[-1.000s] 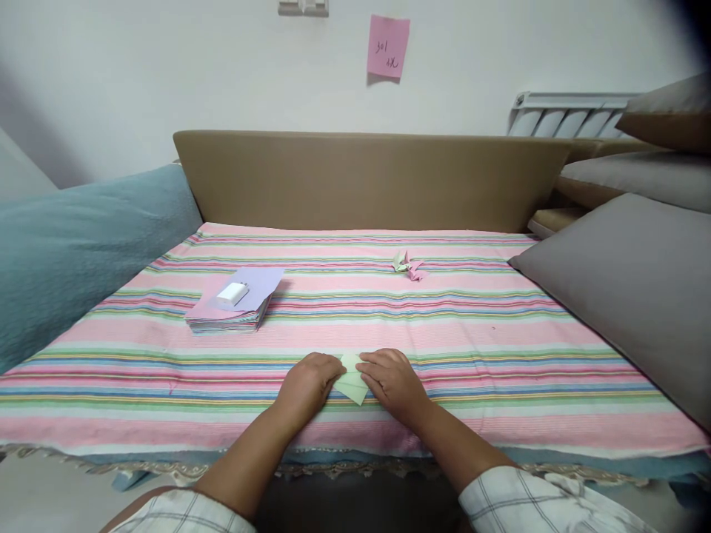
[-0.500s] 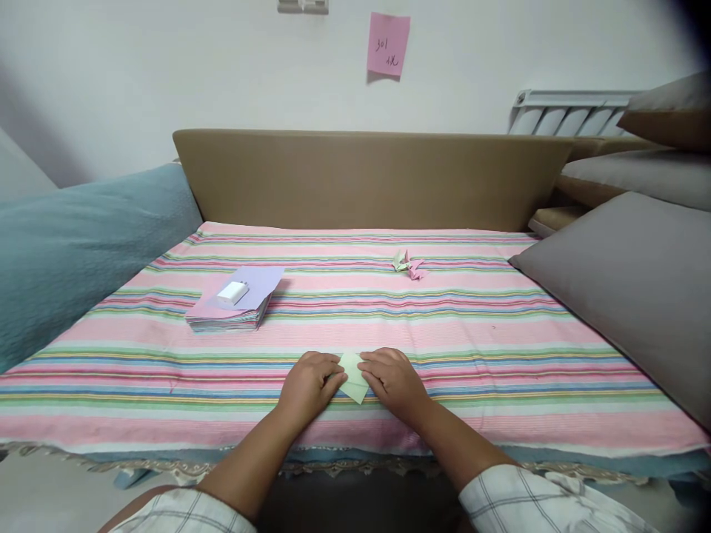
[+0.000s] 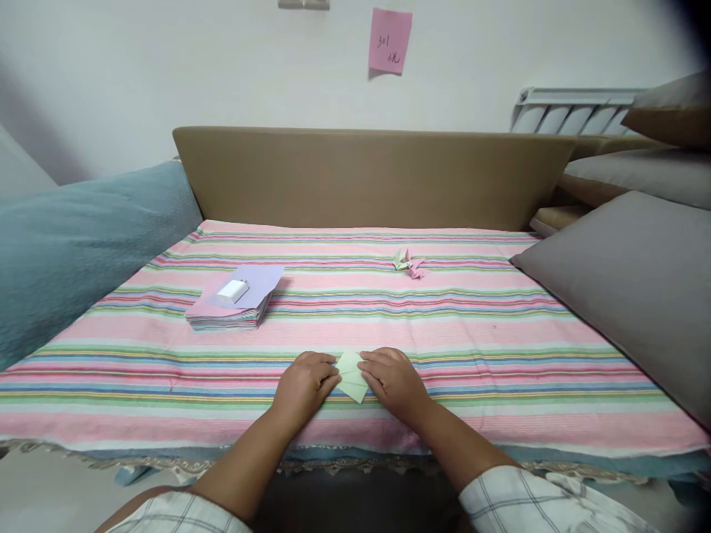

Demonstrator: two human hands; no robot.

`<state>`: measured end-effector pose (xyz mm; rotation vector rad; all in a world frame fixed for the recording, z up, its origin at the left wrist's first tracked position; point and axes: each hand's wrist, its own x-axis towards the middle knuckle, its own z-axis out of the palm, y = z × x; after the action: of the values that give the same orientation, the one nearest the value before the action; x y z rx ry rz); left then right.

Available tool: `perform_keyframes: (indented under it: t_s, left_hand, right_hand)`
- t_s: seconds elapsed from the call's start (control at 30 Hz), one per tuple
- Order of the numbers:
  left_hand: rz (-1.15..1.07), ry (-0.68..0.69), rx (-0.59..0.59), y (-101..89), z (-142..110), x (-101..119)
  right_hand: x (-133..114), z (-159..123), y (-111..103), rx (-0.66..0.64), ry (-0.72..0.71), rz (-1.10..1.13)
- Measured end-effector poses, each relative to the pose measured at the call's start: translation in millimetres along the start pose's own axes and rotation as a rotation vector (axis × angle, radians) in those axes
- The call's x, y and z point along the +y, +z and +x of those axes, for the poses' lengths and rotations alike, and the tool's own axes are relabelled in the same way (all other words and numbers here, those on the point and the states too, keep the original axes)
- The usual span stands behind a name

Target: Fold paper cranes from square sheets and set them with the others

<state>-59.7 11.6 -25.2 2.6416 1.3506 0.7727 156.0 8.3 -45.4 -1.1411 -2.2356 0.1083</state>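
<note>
One left hand (image 3: 305,381) and one right hand (image 3: 395,383) seem to pinch opposite sides of folded pale-green paper (image 3: 351,379); origami figures (image 3: 415,269) lie beyond, right of a paper stack (image 3: 258,287).

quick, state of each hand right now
Left hand: curled, touching left edge of folded light-green paper; grip cannot be told.
Right hand: curled, touching paper's right edge; grip cannot be told.

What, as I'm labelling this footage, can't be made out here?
Green paper: parts of its sides, behind the left hand and right hand, head view.
Wall fixture: top cut off by the head view's upper edge.
Folded papers: fine creases too small, head view.
</note>
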Motion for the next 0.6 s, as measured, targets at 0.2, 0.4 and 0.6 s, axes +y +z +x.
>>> perform_keyframes:
  t_s: [0.2,0.4,0.6]
  left_hand:
    - [-0.086,-0.071,0.002,-1.6,-1.3,0.9]
    - [-0.067,-0.002,0.026,2.6,-1.9,-2.6]
    - [-0.019,0.022,0.005,2.7,-2.2,-2.8]
  right_hand:
    - [-2.5,-1.5,1.7,0.025,-0.038,-0.057]
    - [-3.7,-2.9,7.7,0.025,-0.069,-0.12]
    - [-6.0,-2.7,6.1,-0.022,-0.067,-0.147]
